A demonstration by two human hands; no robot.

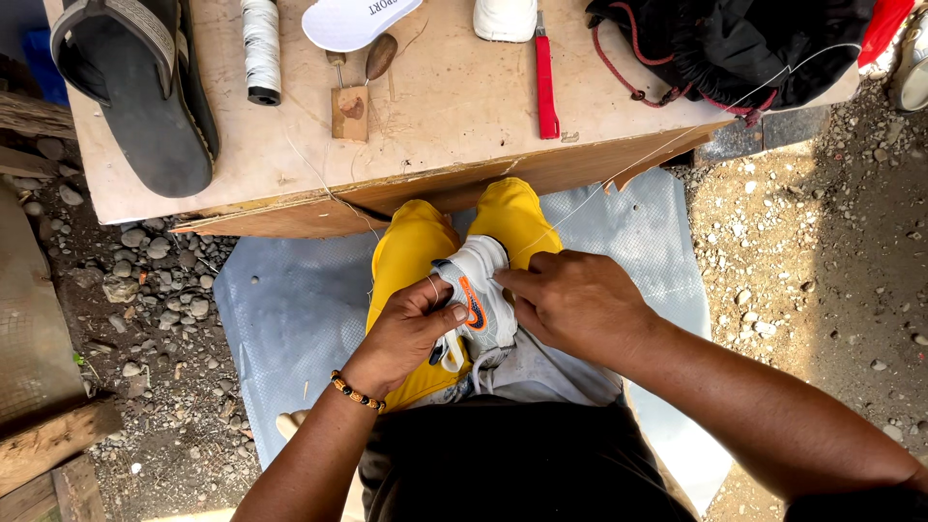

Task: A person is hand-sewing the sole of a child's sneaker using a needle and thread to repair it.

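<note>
Head view, looking straight down onto the person's lap. Small white sneaker with an orange and dark side mark [476,295] sits clamped between the knees in bright yellow trousers [411,253], just in front of the near edge of a worn plywood tabletop [435,106]. Left hand [411,329], beaded bracelet [356,392] at the wrist, has its fingers curled together against the sneaker's left side, thumb pressed on the upper. Right hand [575,302] grips the sneaker's right side, fingertips closed on the material; whether they pinch a needle cannot be told. Thin pale thread [619,179] runs taut from the sneaker up past the tabletop's near right corner toward a black drawstring bag with red cord [735,39] on the far right of the tabletop. Also on the tabletop: black rubber sandal [135,87] at the left end, spool of white thread [261,48] beside it, small wooden block with a wood-handled awl [353,101] near the middle, white shoe insole [353,19] at the far edge, second white shoe [505,17] partly out of frame, red-handled tool [546,87] lying lengthwise just right of it. Grey-blue plastic sheet [290,309] covers the gravel ground [812,261] under the legs.
</note>
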